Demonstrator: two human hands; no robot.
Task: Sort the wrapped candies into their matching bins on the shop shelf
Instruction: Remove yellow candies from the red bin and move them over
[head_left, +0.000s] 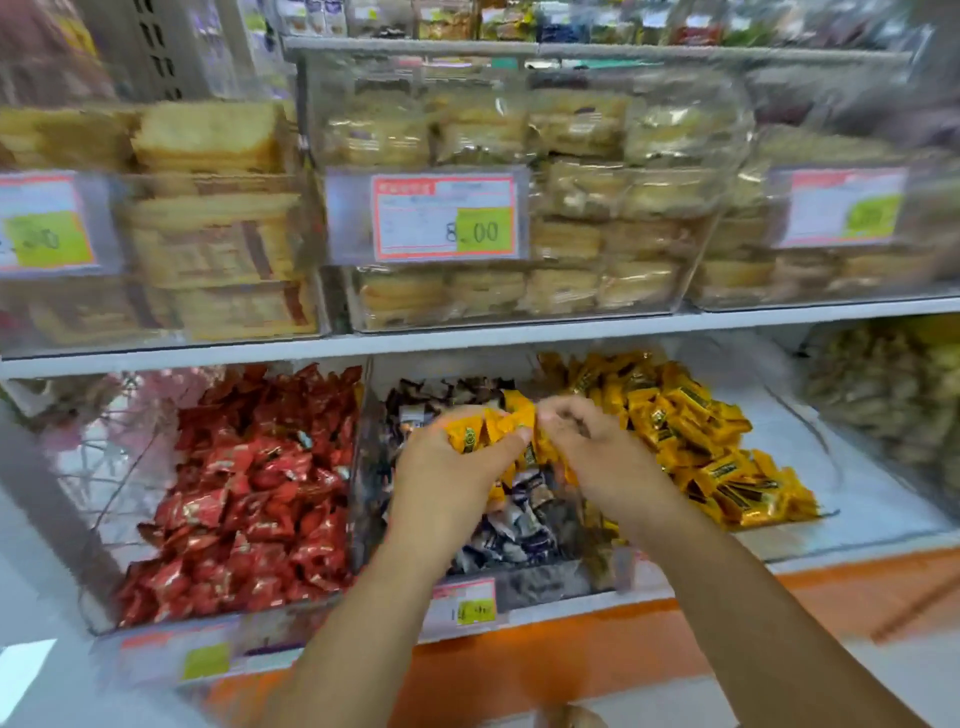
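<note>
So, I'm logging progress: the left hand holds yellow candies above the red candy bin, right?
No. The head view shows the left hand holding yellow candies above the middle bin, which holds dark-wrapped candies. The red candy bin sits to its left.

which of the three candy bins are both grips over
The middle bin, with dark-wrapped candies, between the red candies and the yellow pile. The left grip and right grip hold yellow candies above it.
</note>
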